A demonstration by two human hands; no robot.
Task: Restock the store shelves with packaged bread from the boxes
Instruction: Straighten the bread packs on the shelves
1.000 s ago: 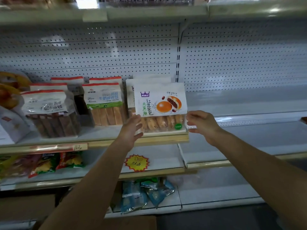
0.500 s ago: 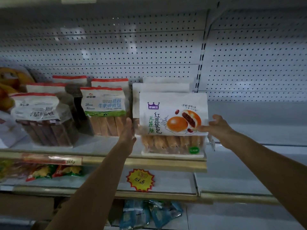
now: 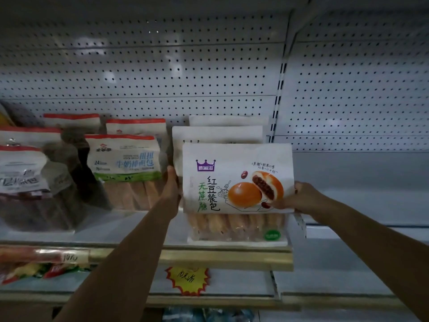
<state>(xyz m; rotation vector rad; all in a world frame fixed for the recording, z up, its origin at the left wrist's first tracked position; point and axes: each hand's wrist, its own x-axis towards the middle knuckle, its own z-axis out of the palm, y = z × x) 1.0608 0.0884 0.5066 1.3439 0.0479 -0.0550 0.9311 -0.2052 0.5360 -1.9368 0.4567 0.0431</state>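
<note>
Compared with the frame half a second earlier, the view sits closer and slightly higher, and the red-bean bun package [image 3: 236, 182] fills more of it; both hands remain at its sides, the right now reaching further onto the front face. Far left on the shelf [image 3: 222, 253]: dark bread-stick bags [image 3: 25, 182] with red-topped labels, partly blurred. Next, a milk bread-stick bag [image 3: 125, 163], upright. The left hand [image 3: 171, 189] stands between that bag and the bun package, fingers extended and flat against the package's left edge, curled round nothing. The bun package stands upright at the shelf's front edge, its base on the shelf, with two more white packages [image 3: 216, 133] ranked directly behind it. The right hand [image 3: 299, 197] grips the package's right edge, thumb across the printed front near the bun picture, the other fingers hidden behind. Below, a yellow starburst price tag [image 3: 188, 278] hangs from the shelf lip. Right bay: bare perforated back panel [image 3: 359, 89].
</note>
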